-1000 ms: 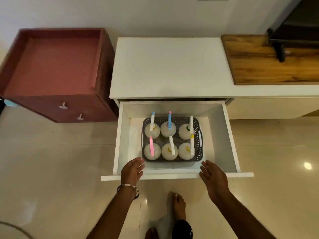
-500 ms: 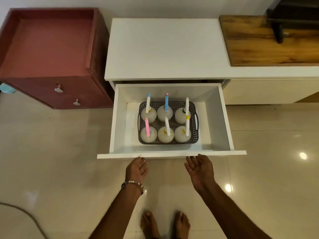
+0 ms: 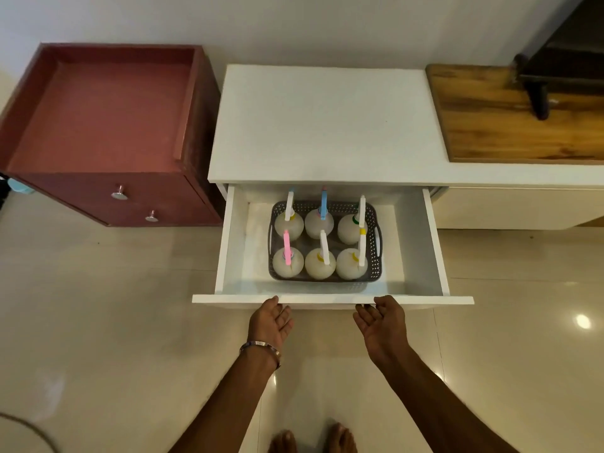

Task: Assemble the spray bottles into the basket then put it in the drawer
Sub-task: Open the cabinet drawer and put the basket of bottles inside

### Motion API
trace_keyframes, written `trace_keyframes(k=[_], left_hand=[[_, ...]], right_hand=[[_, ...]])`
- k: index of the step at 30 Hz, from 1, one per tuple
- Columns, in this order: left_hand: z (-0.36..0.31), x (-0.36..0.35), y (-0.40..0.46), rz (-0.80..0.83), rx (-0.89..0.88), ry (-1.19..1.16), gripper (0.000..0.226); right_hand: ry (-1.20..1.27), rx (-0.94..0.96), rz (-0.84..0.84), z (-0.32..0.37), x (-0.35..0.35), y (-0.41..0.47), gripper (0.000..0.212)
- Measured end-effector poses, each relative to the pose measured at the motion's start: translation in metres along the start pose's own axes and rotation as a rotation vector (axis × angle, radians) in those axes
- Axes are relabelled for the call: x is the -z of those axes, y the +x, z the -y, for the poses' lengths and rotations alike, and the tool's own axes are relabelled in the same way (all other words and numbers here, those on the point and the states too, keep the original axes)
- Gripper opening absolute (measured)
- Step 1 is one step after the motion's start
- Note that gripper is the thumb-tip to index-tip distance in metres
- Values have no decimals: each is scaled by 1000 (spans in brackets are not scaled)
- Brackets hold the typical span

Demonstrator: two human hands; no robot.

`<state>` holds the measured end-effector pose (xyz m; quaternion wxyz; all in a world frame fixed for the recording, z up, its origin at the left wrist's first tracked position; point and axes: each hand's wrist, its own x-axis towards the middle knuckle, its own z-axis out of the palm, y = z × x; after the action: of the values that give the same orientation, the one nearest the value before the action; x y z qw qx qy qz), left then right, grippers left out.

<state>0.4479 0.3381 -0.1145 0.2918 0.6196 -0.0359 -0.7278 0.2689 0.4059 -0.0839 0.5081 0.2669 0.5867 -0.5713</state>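
Note:
A grey perforated basket [image 3: 376,256] stands inside the open white drawer [image 3: 330,299]. It holds several white spray bottles [image 3: 319,263] in two rows, with white, blue and pink spray heads. My left hand [image 3: 269,323] and my right hand [image 3: 380,325] are both open, fingers apart, with their fingertips against the drawer's front panel. Neither hand holds anything.
A white cabinet top [image 3: 327,125] lies above the drawer. A dark red chest [image 3: 98,125] with two knobs stands at the left. A wooden board [image 3: 510,125] with a dark stand on it sits at the right. My bare feet [image 3: 310,439] are on the glossy tiled floor.
My hands have come off the drawer's inside edge and now rest at the outer face of its front panel. The drawer's box shows less of its length below the cabinet top than before.

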Motion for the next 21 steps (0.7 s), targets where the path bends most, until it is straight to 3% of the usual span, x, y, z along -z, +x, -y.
trace_keyframes(k=[6,21], left_hand=[[-30,-33,25,-2,-11,-36,45],[-104,-119,78,-77,-23,-58,42]], right_hand=[[22,5,9,26,-33,25,15],[18,-26,50,97,-123,75,8]])
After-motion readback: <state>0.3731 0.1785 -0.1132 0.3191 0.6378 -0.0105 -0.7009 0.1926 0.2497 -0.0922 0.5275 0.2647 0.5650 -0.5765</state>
